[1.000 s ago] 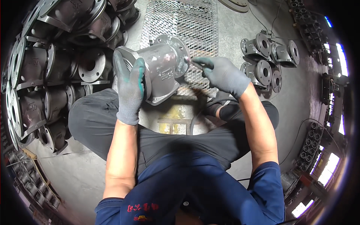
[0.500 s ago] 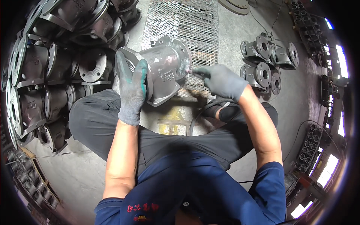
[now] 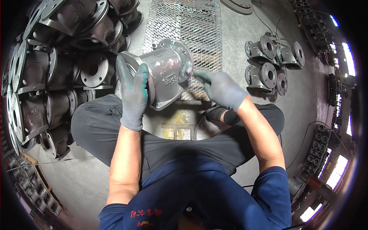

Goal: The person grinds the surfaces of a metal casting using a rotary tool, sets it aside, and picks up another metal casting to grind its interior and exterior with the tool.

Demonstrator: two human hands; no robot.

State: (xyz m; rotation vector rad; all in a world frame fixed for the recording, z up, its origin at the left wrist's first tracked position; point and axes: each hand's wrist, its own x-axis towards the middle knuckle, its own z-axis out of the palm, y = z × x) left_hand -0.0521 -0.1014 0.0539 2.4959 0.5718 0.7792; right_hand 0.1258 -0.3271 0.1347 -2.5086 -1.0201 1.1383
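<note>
A grey cast-metal valve body point(image 3: 163, 71) with flanged ends lies tilted in front of me, above a metal mesh grate. My gloved left hand point(image 3: 133, 88) is closed over its left flange, the thumb on the near side and the fingers on the outer side. Powdery pale and pinkish patches mark its upper surface and right flange. Just off that right flange is my gloved right hand point(image 3: 224, 88), fingers curled and the index finger pointing at the flange rim. Whatever the right hand holds is hidden or too small to name.
Stacked flanged castings point(image 3: 32, 107) rise close on my left. Several more castings point(image 3: 262, 76) stand on the floor at right. The mesh grate point(image 3: 203, 34) stretches away ahead. My bent legs point(image 3: 97, 117) flank the work, and a dark cable point(image 3: 299, 153) runs at far right.
My right hand has shifted slightly left and down along the right flange. The valve body has tipped or moved a little left, with my left hand still on it.
</note>
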